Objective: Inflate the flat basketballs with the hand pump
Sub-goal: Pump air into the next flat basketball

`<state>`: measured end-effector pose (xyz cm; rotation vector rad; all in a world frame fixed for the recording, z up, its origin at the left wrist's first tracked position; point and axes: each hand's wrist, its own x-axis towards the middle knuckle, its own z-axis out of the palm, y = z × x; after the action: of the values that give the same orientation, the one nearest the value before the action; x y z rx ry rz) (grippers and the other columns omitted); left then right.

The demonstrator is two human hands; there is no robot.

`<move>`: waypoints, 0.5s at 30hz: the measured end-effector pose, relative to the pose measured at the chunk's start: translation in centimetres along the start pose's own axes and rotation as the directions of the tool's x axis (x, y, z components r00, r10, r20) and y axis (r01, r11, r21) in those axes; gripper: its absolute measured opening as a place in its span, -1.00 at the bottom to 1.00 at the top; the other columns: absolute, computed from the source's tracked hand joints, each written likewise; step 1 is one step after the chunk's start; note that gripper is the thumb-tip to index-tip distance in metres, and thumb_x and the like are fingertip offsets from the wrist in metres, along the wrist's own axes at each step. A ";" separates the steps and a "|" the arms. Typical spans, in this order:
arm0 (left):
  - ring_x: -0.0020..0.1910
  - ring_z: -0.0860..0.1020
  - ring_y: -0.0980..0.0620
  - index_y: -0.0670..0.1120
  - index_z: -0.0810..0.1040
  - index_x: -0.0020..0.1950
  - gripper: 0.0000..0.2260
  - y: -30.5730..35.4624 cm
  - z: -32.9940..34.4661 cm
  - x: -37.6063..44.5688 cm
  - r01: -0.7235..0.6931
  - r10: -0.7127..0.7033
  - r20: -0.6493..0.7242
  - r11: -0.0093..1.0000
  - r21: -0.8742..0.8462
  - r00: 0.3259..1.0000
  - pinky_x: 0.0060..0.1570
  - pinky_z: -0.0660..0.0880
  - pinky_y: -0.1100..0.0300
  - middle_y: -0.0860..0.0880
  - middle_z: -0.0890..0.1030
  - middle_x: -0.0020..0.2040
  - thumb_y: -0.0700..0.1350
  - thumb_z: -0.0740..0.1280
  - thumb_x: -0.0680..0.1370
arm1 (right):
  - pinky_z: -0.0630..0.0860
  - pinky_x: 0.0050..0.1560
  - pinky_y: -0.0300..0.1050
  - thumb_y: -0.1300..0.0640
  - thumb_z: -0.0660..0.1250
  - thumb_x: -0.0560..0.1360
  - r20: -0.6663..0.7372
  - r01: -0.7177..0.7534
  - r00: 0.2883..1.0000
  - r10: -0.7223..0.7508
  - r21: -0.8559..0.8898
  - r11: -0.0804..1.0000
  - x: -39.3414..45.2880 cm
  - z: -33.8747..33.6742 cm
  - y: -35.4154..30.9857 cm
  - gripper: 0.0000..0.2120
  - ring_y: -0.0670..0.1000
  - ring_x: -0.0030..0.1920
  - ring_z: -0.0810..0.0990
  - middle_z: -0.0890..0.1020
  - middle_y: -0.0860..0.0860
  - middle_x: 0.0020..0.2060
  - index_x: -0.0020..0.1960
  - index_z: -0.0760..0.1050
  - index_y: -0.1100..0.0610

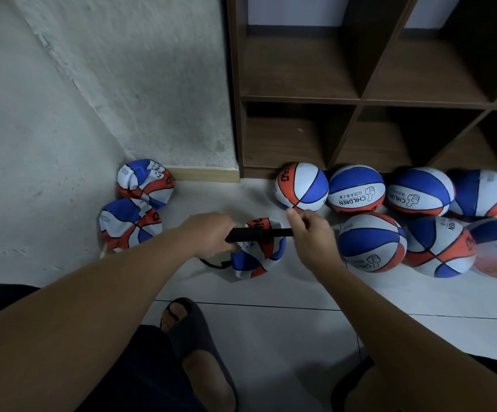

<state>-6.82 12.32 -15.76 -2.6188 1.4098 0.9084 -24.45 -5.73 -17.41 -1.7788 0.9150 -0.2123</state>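
Note:
A black hand pump (pixel 259 234) lies level above a crumpled flat basketball (pixel 257 257) on the floor. My left hand (pixel 210 233) grips the pump's barrel at its left end. My right hand (pixel 311 233) holds the pump's handle end, fingers curled round it. A short black hose (pixel 213 264) runs from under my left hand to the flat ball's left side. Two more flat red, white and blue basketballs (pixel 144 182) (pixel 130 224) lie against the wall on the left.
Several inflated basketballs (pixel 357 188) sit in two rows on the right, in front of a dark wooden cubby shelf (pixel 360 99). A rough white wall (pixel 107 84) stands behind on the left. My feet in dark slippers (pixel 193 337) are on the pale tiled floor.

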 end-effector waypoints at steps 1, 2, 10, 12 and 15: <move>-0.27 0.56 0.03 0.11 0.53 -0.13 -0.76 -0.5 0.0 -0.2 0.015 -0.015 -0.004 1.000 0.002 1.000 -0.31 0.34 0.12 0.02 0.60 -0.20 0.18 0.47 0.61 | 0.44 -0.25 -0.07 -0.22 0.25 0.70 -0.043 -0.047 0.998 0.047 -0.002 0.999 0.3 -0.8 0.4 -0.59 -0.05 -0.31 0.49 0.54 -0.03 -0.33 -0.13 0.51 0.07; -0.25 0.57 0.03 0.11 0.53 -0.13 -0.75 -1.0 0.0 -0.4 0.027 -0.027 -0.010 1.000 0.011 1.000 -0.30 0.35 0.12 0.03 0.61 -0.19 0.21 0.46 0.61 | 0.44 -0.24 -0.04 -0.21 0.24 0.70 -0.075 -0.093 0.993 0.093 0.003 0.996 0.5 -1.6 0.5 -0.59 -0.02 -0.29 0.49 0.53 -0.01 -0.32 -0.13 0.50 0.09; -0.34 0.53 0.07 0.06 0.58 -0.10 -0.72 0.3 0.4 -1.0 0.031 -0.016 -0.168 0.996 0.089 0.986 -0.38 0.30 0.15 0.05 0.58 -0.24 0.22 0.36 0.65 | 0.47 -0.22 0.05 0.02 0.21 0.69 -0.199 -0.183 0.963 0.183 0.018 0.983 0.3 -1.5 -0.2 -0.67 0.09 -0.28 0.47 0.55 0.08 -0.28 -0.02 0.55 0.26; -0.35 0.50 0.10 0.07 0.56 -0.11 -0.74 1.0 0.4 -1.0 -0.003 0.020 -0.200 0.996 0.087 0.980 -0.39 0.28 0.15 0.06 0.56 -0.26 0.20 0.37 0.65 | 0.43 -0.25 0.05 0.05 0.21 0.67 -0.154 -0.165 0.974 0.165 0.007 0.986 0.0 -0.5 -0.7 -0.72 0.05 -0.30 0.45 0.53 0.07 -0.31 -0.04 0.56 0.23; -0.34 0.50 0.08 0.12 0.50 -0.13 -0.77 1.6 0.2 -1.0 -0.020 0.039 -0.206 0.995 0.095 0.978 -0.38 0.31 0.14 0.07 0.55 -0.25 0.17 0.37 0.66 | 0.45 -0.23 0.00 0.03 0.19 0.72 -0.087 -0.112 0.990 0.113 0.006 0.994 -0.8 1.3 -1.5 -0.69 0.01 -0.28 0.48 0.58 0.10 -0.26 -0.04 0.56 0.20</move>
<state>-8.52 12.20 -15.06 -2.6948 1.4986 0.5690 -23.61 -4.02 -16.37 -1.7223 1.0743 -0.2189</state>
